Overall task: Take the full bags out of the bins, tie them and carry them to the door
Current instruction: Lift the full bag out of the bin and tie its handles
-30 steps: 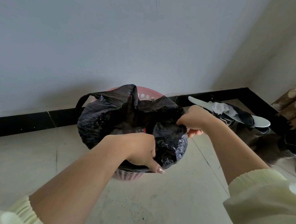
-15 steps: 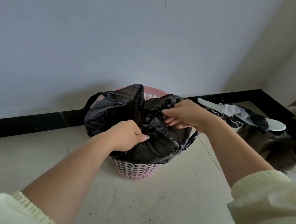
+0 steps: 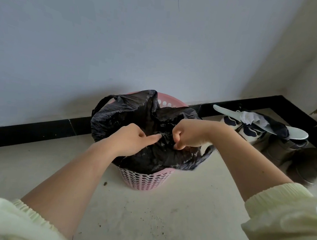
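A pale grey wall [image 3: 123,39] meets a light tiled floor [image 3: 163,217] along a black skirting board [image 3: 36,129]. Standing on the floor just in front of that skirting is a round pink perforated plastic bin [image 3: 144,180]. Dark crumbs [image 3: 105,183] dot the floor near it.

The crinkled black plastic bag [image 3: 127,113] sits inside the bin. Its upper part is puffed out over the rim and hides most of it. The bag has not been lifted out, and I see no finished knot.

Both hands meet over the middle of the bag's mouth. They are likely placed there to gather the loose film into one bunch, so it can be tied before lifting.

The left hand [image 3: 130,142] comes in from the near left. Its thumb and forefinger are closed on a fold of plastic at the centre, and its other fingers are hidden beneath.

The right hand [image 3: 189,134] is curled into a tight fist around a twisted bunch just beside it. The two hands are almost touching. A handle loop [image 3: 206,153] of the bag hangs free below the right wrist, and another stands at the far left edge.

Pale yellow-green sleeves [image 3: 279,218] are pushed back, probably to keep the cuffs off the bag.

Far right, well apart from the bin, dark-and-white shoes [image 3: 249,132] lie along the skirting with light insoles [image 3: 297,133] laid across them.
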The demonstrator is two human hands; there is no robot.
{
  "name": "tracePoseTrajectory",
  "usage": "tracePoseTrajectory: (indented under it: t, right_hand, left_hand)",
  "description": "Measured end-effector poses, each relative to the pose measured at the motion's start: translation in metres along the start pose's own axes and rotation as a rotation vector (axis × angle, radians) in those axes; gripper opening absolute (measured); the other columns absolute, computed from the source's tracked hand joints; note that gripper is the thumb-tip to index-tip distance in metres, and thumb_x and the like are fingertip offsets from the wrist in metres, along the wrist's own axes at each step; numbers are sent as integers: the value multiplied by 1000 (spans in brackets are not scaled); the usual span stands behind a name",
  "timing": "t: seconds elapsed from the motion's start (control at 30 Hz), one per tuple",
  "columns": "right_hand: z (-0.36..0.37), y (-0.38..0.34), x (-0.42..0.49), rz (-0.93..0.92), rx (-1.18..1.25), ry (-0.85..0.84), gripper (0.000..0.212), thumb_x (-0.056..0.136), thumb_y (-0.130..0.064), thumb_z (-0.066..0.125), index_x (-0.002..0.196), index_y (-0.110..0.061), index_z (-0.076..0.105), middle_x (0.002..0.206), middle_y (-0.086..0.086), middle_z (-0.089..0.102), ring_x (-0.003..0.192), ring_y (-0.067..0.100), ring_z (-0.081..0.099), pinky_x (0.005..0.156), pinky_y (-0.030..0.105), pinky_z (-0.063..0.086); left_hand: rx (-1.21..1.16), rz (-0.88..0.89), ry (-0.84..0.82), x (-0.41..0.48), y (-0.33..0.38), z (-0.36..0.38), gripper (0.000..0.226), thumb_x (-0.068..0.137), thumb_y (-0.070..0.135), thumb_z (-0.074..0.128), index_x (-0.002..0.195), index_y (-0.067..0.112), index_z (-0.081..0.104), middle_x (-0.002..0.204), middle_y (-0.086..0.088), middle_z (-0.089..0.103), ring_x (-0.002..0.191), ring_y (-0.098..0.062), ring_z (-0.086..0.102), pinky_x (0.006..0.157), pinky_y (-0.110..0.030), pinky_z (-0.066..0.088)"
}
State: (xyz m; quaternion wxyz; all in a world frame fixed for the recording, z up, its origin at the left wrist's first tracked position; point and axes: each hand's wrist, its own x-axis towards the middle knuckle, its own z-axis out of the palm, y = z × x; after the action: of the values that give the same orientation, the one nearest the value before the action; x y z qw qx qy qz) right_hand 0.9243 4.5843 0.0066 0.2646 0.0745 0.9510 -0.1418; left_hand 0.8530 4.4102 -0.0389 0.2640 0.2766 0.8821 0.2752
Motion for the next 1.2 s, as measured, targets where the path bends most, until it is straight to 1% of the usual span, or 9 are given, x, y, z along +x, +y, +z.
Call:
tracePoseTrajectory:
  t: [0.27, 0.47, 0.6, 0.73, 0.9, 0.97, 1.03, 1.1, 1.2]
  right_hand:
    - [11, -2, 19, -21, 63, 449, 10, 99, -21, 44, 92, -16, 39, 80, 1, 50, 80, 28, 50, 70, 38, 42]
    - [16, 2, 19, 79, 41, 661, 9, 99, -13, 39, 96, -15, 30, 66, 2, 44, 57, 23, 44, 50, 33, 30]
    - [21, 10, 20, 199, -11, 724, 17, 97, -7, 40, 96, -16, 25, 64, 0, 42, 54, 21, 40, 43, 32, 21]
    - [24, 16, 19, 242, -5, 833, 11, 100, -13, 38, 93, -13, 29, 74, 4, 48, 66, 29, 44, 55, 35, 27]
    - [22, 21, 19, 167, 195, 827, 39, 94, -39, 52, 124, -16, 42, 113, 2, 57, 116, 25, 48, 95, 44, 33]
    - [20, 25, 17, 170, 285, 702, 79, 81, -45, 64, 146, -23, 25, 144, -2, 41, 138, 21, 27, 110, 48, 20]
    - [20, 30, 15, 200, 296, 617, 106, 70, -39, 72, 152, -26, 7, 157, -4, 19, 146, 19, 6, 116, 51, 10]
    - [23, 36, 17, 287, 238, 613, 120, 64, -33, 75, 152, -27, -5, 159, -4, 5, 147, 21, -4, 116, 53, 9]
    - [28, 39, 21, 433, 277, 628, 125, 64, -34, 77, 151, -34, -13, 160, 1, -5, 147, 26, -8, 114, 55, 9]
  left_hand:
    - [149, 8, -331, -14, 8, -8, 70, 64, 70, 70, 53, 21, 21, 50, 7, 21, 44, -13, 20, 50, -29, 15]
    - [153, -23, -222, -12, 2, -4, 18, 75, 11, 60, 66, 17, 46, 61, -3, 50, 50, -20, 45, 47, -24, 35]
    - [386, 32, -4, -12, 1, -16, 22, 76, 0, 48, 62, 16, 42, 70, -7, 55, 63, -28, 55, 52, -31, 39]
    - [549, 42, 533, -13, -4, -32, 22, 84, 5, 52, 89, 22, 66, 108, -8, 62, 110, -31, 50, 78, -39, 43]
    - [-150, -397, 693, -10, -19, -40, 70, 84, 28, 57, 146, 20, 26, 147, -15, 29, 132, -39, 27, 101, -55, 35]
    - [-683, -549, 604, -10, -25, -44, 82, 71, 27, 59, 145, 16, 26, 137, -15, 39, 117, -38, 43, 89, -49, 39]
    - [-1042, -541, 475, -9, -28, -50, 63, 63, 35, 58, 120, 10, 54, 106, -12, 57, 87, -30, 54, 71, -37, 40]
    - [-1076, -489, 371, -8, -23, -54, 42, 64, 49, 63, 91, 17, 67, 89, -9, 66, 79, -28, 59, 64, -29, 40]
    - [-669, -445, 365, 5, -25, -44, 55, 59, 54, 81, 93, 13, 65, 94, -11, 64, 95, -30, 59, 70, -28, 40]
